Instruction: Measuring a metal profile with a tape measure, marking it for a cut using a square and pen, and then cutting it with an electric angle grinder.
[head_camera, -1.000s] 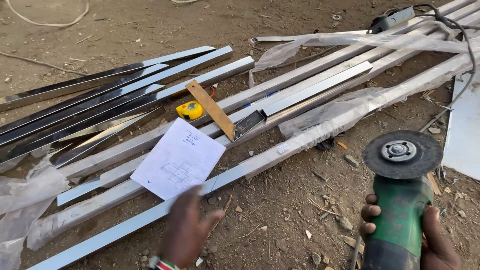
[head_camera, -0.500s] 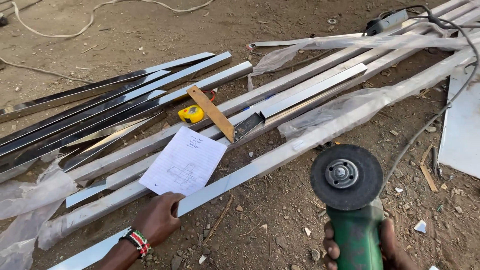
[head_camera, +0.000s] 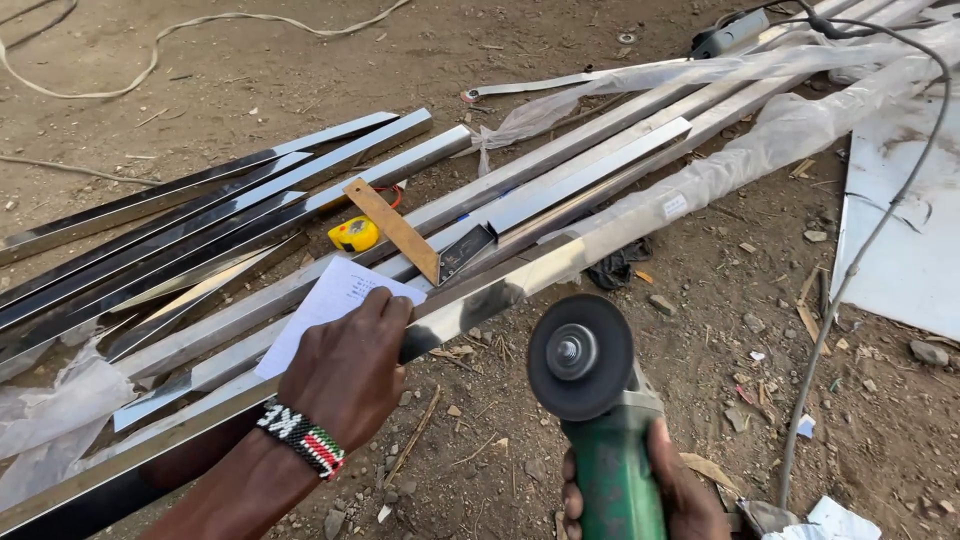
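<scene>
Head camera is showing me crouching over a spread of long polished metal tubes (head_camera: 560, 170) lying on the dirt ground (head_camera: 640, 400). My left hand (head_camera: 345, 375) is pressing flat, fingers spread, onto the nearest tube (head_camera: 480, 300), partly covering a white sheet of paper (head_camera: 325, 305) that is resting across the tubes. My right hand (head_camera: 650, 490) is wrapping tightly around the green body of an angle grinder (head_camera: 600, 410), whose dark disc (head_camera: 580, 355) is facing the camera and hovering just beside that same tube, apart from it. I am judging that I am at the steadying stage, bracing the tube ahead of a cut. The next move is calling for turning the disc edge-on to the tube and keeping my left fingers well away from it. A wooden-edged try square (head_camera: 405, 235) and a yellow tape measure (head_camera: 353, 234) are lying on the tubes just beyond the paper. The grinder's cable (head_camera: 860, 250) is trailing off across the ground to my right.
</scene>
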